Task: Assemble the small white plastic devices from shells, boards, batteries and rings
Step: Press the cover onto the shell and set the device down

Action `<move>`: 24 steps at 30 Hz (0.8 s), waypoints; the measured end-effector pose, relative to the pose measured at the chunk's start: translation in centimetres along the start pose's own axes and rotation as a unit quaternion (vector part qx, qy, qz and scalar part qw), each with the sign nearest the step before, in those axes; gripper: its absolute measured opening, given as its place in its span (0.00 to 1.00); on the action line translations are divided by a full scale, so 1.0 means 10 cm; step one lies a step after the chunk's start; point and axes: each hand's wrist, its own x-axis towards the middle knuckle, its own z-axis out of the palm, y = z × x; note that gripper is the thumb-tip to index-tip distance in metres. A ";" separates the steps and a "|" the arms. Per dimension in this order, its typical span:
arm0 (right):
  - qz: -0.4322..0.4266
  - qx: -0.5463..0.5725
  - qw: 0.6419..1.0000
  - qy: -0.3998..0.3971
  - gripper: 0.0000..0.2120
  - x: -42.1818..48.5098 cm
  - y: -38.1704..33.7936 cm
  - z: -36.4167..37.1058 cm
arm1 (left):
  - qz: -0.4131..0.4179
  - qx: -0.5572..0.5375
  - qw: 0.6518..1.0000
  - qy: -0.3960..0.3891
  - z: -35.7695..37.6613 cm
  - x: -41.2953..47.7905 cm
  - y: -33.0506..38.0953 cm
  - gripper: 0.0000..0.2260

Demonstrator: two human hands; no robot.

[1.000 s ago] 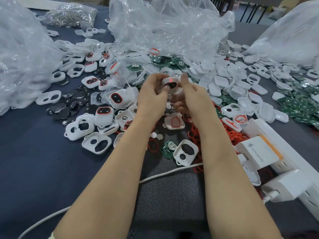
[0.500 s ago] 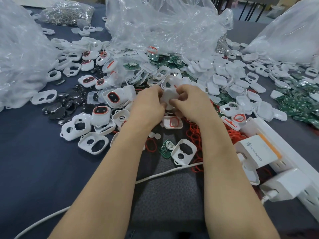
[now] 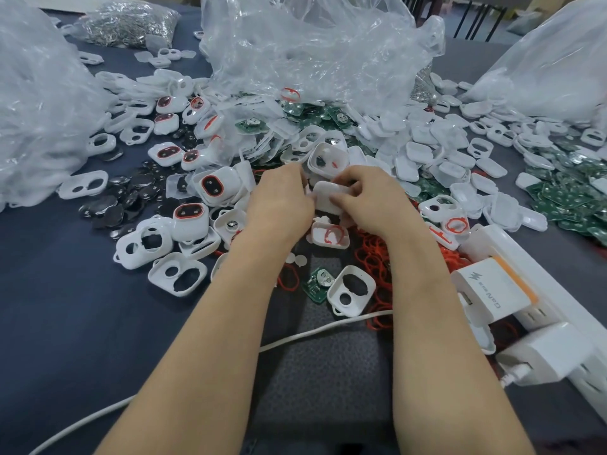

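Observation:
Both hands meet at the middle of the table over one small white device (image 3: 328, 196), plain back side up. My left hand (image 3: 279, 200) grips its left edge and my right hand (image 3: 371, 198) pinches its right side, fingers curled over the top. Below them lies a white shell with a red ring inside (image 3: 331, 236). Red rings (image 3: 374, 257) are heaped to the right of it. A green board (image 3: 317, 285) and an open shell (image 3: 349, 293) lie nearer me. Dark coin batteries (image 3: 108, 208) are spread at the left, beside finished devices (image 3: 189, 218).
Crumpled clear plastic bags (image 3: 312, 50) stand at the back, left and right. Heaps of white shells (image 3: 427, 152) and green boards (image 3: 565, 195) cover the right. A white power strip with chargers (image 3: 499, 290) lies near right; a white cable (image 3: 295, 339) crosses under my arms.
The device was held up with its lit red face towards me; both hands have lowered it towards the table and turned it so that the plain white back shows.

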 end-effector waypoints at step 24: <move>0.043 -0.191 0.979 -0.059 0.15 0.23 -0.28 0.06 | -0.006 0.131 0.990 -0.056 0.09 0.16 -0.03 0.12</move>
